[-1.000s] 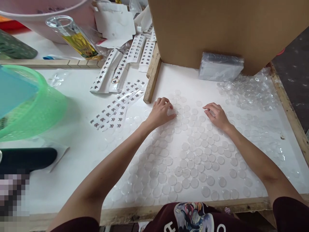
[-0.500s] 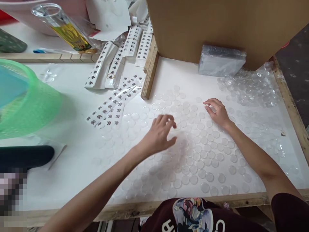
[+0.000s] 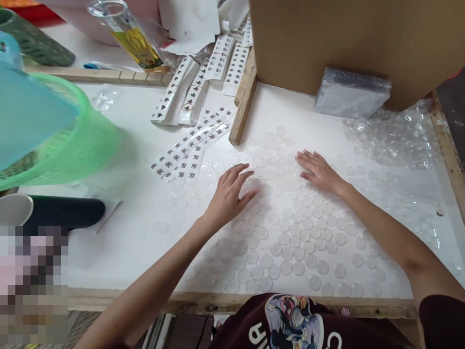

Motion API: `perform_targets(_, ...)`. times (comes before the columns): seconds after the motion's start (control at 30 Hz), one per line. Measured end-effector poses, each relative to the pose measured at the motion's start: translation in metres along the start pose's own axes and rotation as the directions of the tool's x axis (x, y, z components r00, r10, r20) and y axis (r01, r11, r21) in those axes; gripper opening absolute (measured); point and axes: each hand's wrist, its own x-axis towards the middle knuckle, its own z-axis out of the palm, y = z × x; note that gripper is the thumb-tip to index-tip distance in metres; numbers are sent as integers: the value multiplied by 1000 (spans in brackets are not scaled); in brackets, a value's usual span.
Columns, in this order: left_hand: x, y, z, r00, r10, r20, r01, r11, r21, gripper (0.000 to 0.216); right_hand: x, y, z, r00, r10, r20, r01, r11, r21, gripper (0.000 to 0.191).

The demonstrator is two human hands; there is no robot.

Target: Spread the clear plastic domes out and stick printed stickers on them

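Many clear round discs [image 3: 298, 268] lie spread over the white tabletop [image 3: 138, 261]. My left hand [image 3: 229, 194] hovers over or rests lightly on the discs left of centre, fingers spread and holding nothing; I cannot tell whether it touches them. To its right, my right hand [image 3: 317, 170] lies low among the discs, palm down with fingers stretched out. Sheets of small printed stickers [image 3: 185, 154] lie to the left beyond my left hand. A heap of clear discs [image 3: 403, 135] is piled at the back right.
A cardboard box [image 3: 348, 39] stands at the back, with a plastic-wrapped pack [image 3: 352, 94] against it. A wooden strip [image 3: 244, 109] juts out beside it. On the left are a green basket [image 3: 98, 140], a dark cylinder [image 3: 69, 212] and a printed clear glass [image 3: 134, 43].
The view has shifted left, so things appear further right. My right hand has moved left and flattened, its fingers stretching out. My left hand's fingers have straightened.
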Motion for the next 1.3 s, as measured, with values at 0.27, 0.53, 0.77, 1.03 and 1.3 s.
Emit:
perform_targets(0.27,6,-29,37,995,-62,84,46,983,177,87,97,-3,-1,1000,0,-2,0,999,-47,83)
perform_targets(0.53,-11,-15,31,993,-32,111,14,987,159,87,101,-32,26,984,-156,90,166,980,-107,77)
perform_targets(0.77,-49,-63,-8,979,-196,-62,203,969,139,80,132,-48,31,981,-160,106,173,977,-123,81)
perform_targets(1.03,-112,-100,-30,928,-355,-110,370,910,189,81,121,-80,44,966,-214,146,241,951,-196,86)
perform_targets(1.3,-128,-105,-31,928,-367,-63,372,916,149,84,88,-105,61,931,-247,268,301,936,-184,88)
